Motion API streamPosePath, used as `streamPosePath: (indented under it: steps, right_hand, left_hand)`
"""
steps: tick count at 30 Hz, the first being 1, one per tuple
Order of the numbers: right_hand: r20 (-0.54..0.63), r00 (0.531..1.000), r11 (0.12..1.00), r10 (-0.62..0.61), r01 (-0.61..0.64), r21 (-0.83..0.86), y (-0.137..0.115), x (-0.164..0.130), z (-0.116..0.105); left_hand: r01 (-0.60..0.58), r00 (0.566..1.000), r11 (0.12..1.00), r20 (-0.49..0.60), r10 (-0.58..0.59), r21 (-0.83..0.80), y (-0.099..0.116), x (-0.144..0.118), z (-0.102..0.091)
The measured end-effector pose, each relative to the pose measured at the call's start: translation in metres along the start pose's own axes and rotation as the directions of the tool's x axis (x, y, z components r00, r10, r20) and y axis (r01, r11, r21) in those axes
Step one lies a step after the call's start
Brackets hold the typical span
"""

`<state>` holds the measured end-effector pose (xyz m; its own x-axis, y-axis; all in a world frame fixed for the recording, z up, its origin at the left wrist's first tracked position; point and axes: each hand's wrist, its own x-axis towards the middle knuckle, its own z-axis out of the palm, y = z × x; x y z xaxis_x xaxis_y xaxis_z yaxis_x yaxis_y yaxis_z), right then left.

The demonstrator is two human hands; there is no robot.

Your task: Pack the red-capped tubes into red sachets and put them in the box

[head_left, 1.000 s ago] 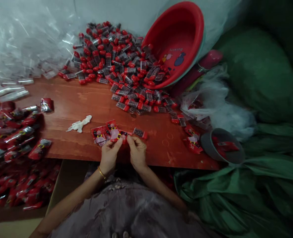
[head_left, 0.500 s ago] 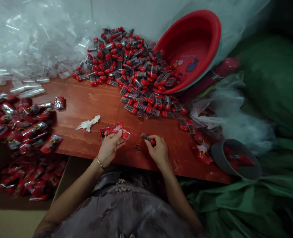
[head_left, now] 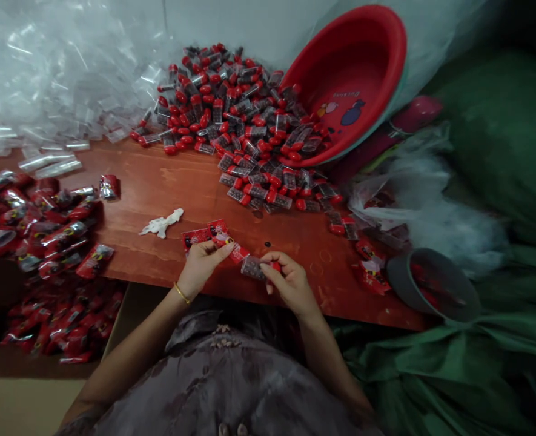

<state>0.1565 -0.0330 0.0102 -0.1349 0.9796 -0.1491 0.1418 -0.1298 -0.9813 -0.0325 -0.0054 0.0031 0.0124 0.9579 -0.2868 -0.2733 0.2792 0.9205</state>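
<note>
My right hand (head_left: 289,283) holds a small clear tube with a red cap (head_left: 255,267) above the near edge of the red-brown table (head_left: 168,181). My left hand (head_left: 200,264) pinches a red printed sleeve (head_left: 237,252) whose end meets the tube. More red sleeves (head_left: 204,234) lie on the table just beyond my left fingers. A big heap of the same red-capped tubes (head_left: 240,121) spills from a tipped red basin (head_left: 354,79) at the back.
Wrapped red packets (head_left: 36,224) pile up at the left edge and in a box below. Clear plastic wrappers (head_left: 45,72) fill the back left. A grey cup (head_left: 431,284) with red pieces stands at the right beside green sacks (head_left: 486,151). A white scrap (head_left: 161,223) lies mid-table.
My right hand picked a tube off the table and brought it left to the sleeve in my left hand. The view shifted slightly.
</note>
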Motion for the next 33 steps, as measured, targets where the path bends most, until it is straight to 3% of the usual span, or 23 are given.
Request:
streamPosePath:
  steps: [3, 6, 14, 21, 26, 30, 33]
  right_hand:
    - [0.021, 0.999, 0.999, 0.034, -0.035, 0.042, 0.003, 0.001, 0.002]
    - [-0.04, 0.998, 0.998, 0.039, -0.038, 0.048, 0.005, 0.002, 0.008]
    - [-0.112, 0.992, 0.998, -0.055, 0.05, -0.043, 0.003, 0.003, 0.02]
    - [-0.19, 0.974, 0.988, -0.124, 0.104, -0.114, 0.003, 0.004, 0.023]
    - [-0.218, 0.972, 0.995, -0.088, 0.078, -0.057, 0.005, 0.006, 0.034]
    - [-0.144, 0.988, 0.998, -0.051, 0.055, 0.021, 0.008, 0.009, 0.048]
    - [-0.113, 0.993, 0.99, -0.025, 0.04, 0.132, 0.011, 0.01, 0.055]
  left_hand:
    - [-0.053, 0.998, 0.995, 0.025, 0.051, 0.083, 0.0, 0.0, -0.002]
    - [-0.064, 0.998, 0.995, 0.031, 0.061, 0.071, 0.0, 0.001, 0.0]
    - [0.036, 0.997, 0.995, 0.077, -0.029, -0.092, -0.005, -0.003, 0.009]
    - [0.116, 0.993, 0.983, 0.022, -0.114, -0.145, -0.007, -0.007, 0.013]
    - [0.061, 0.998, 0.989, 0.007, -0.06, -0.133, -0.009, -0.011, 0.022]
    - [-0.004, 0.997, 0.987, -0.081, -0.009, -0.163, -0.015, -0.009, 0.021]
    - [-0.04, 0.998, 0.987, -0.062, 0.03, -0.158, -0.015, -0.009, 0.02]
